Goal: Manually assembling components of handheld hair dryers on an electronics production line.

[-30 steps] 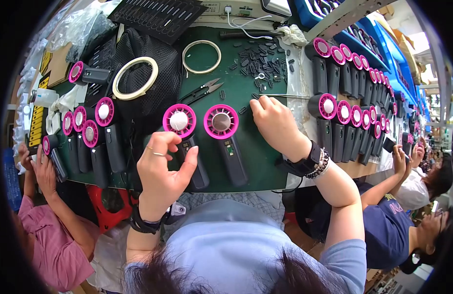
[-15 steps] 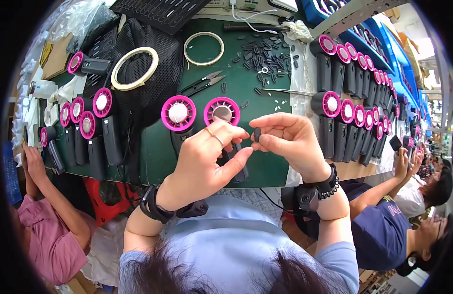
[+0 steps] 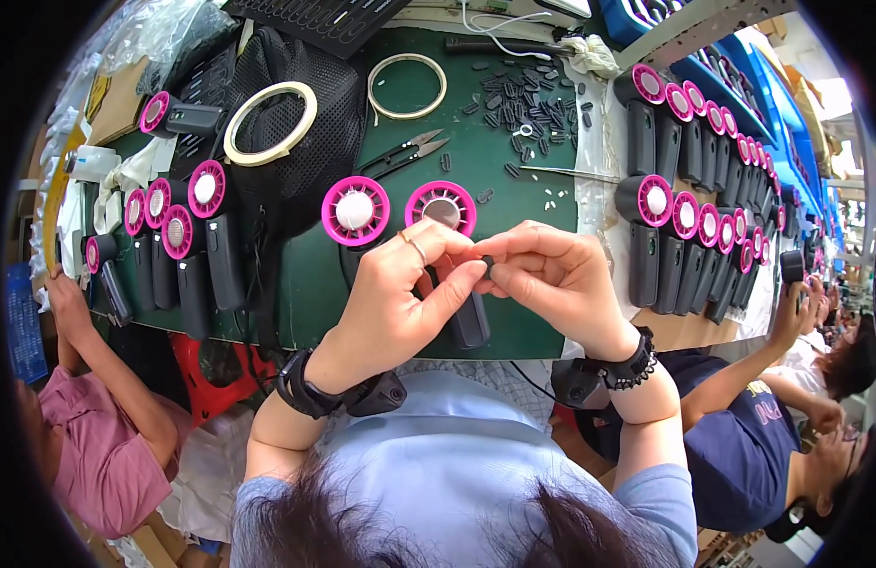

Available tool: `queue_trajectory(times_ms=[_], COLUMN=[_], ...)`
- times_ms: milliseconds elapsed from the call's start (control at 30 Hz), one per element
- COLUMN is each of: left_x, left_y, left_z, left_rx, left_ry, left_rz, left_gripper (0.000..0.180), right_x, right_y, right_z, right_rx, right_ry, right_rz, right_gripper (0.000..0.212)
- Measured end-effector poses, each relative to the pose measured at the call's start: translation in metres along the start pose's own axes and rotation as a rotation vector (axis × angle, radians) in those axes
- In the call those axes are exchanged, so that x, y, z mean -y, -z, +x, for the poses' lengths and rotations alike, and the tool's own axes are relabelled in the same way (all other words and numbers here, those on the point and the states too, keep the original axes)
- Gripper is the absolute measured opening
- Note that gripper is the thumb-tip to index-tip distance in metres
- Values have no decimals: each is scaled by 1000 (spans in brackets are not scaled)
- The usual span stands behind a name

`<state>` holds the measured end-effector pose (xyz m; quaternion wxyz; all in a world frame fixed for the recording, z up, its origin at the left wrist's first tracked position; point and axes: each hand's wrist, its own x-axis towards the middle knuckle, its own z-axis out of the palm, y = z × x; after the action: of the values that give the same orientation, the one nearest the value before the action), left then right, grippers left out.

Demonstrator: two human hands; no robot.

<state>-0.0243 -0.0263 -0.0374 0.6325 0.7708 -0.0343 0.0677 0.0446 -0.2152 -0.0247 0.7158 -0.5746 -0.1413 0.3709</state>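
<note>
Between my fingertips, over the table's front part, is a small black plastic piece (image 3: 487,266). My right hand (image 3: 556,284) pinches it between thumb and fingers. My left hand (image 3: 395,289) meets it from the other side, its thumb and forefinger closed at the piece's edge. Below the hands lies a handheld fan (image 3: 471,322) with a pink ring and black handle, partly covered by my left hand. To its left rests a second handheld fan (image 3: 356,211) with a white centre; my left hand hides part of its handle.
Several loose black pieces (image 3: 528,99) lie at the back, near tweezers (image 3: 575,173), scissors (image 3: 405,154) and a tape roll (image 3: 407,87). Rows of fans (image 3: 684,216) stand right, more fans (image 3: 208,189) left. A black mesh bag (image 3: 315,123) carries another tape roll (image 3: 270,124). People sit on both sides.
My hands have come together. The left thumb and forefinger have closed in on the black piece, which the right hand held apart before. The whole view has shifted slightly.
</note>
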Motion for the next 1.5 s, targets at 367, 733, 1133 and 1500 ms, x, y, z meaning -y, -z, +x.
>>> queue_trajectory(times_ms=[367, 733, 1133, 1500], left_x=[26, 23, 23, 24], left_y=[15, 14, 14, 14], left_z=[-24, -42, -43, -44], left_rx=[-41, 226, 222, 241], left_ry=[-400, -417, -419, -416], left_rz=[516, 835, 847, 852], left_gripper=[20, 32, 32, 34], right_x=[-3, -9, -17, -36], right_y=[22, 8, 8, 5], right_z=[16, 32, 30, 18], right_rx=[54, 131, 104, 35], right_ry=[-38, 71, 133, 418], right_rz=[-390, -747, -809, -914], right_gripper=[18, 14, 20, 28])
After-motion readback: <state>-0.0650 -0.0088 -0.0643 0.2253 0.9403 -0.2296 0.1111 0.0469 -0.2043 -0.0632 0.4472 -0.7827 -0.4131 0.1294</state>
